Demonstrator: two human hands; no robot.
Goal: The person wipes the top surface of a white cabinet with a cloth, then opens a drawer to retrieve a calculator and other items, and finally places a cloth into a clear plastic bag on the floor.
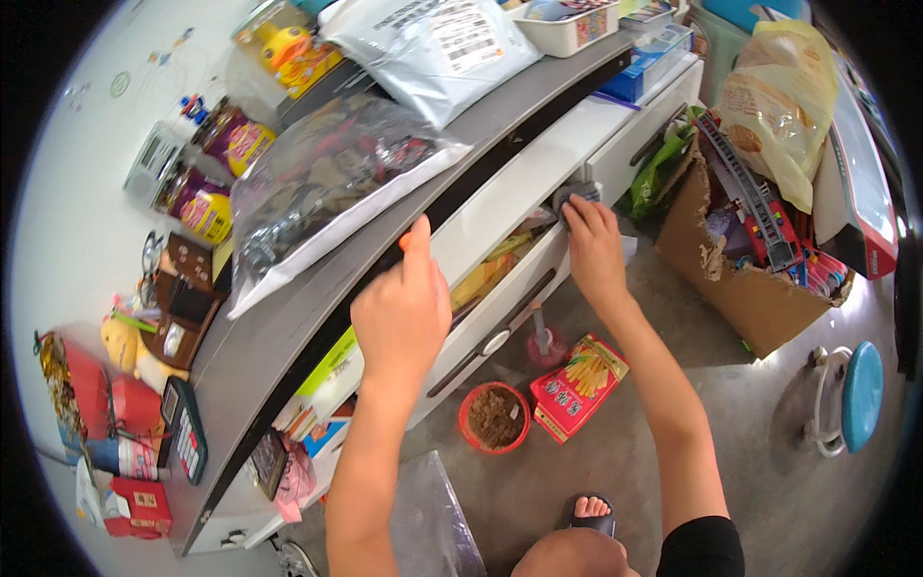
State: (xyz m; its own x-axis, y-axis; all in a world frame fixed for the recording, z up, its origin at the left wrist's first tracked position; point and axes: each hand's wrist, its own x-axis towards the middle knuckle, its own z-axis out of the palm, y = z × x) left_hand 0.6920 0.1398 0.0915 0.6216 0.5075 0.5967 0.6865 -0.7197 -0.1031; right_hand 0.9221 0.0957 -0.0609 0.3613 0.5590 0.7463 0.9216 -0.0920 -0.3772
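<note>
My left hand [402, 314] is above the front edge of the grey desk top [497, 119], fingers curled. A small orange object [405, 241] pokes out beside its raised finger; the rest is hidden by the hand. Below it, a white drawer [515, 306] with a long dark handle is pulled out. Inside are yellow packets [479, 278] and plastic bags, partly covered by my left hand. At the drawer's far right corner, my right hand [597, 245] has its fingertips on a dark grey cloth-like bundle [575, 193].
On the desk lie a clear bag of dark items [339, 180], a grey mailing bag [433, 50] and a calculator [184, 429]. On the floor are a red pot of soil [496, 418], a red snack box [579, 387], a torn cardboard box [743, 296] of toys and a blue stool [862, 397].
</note>
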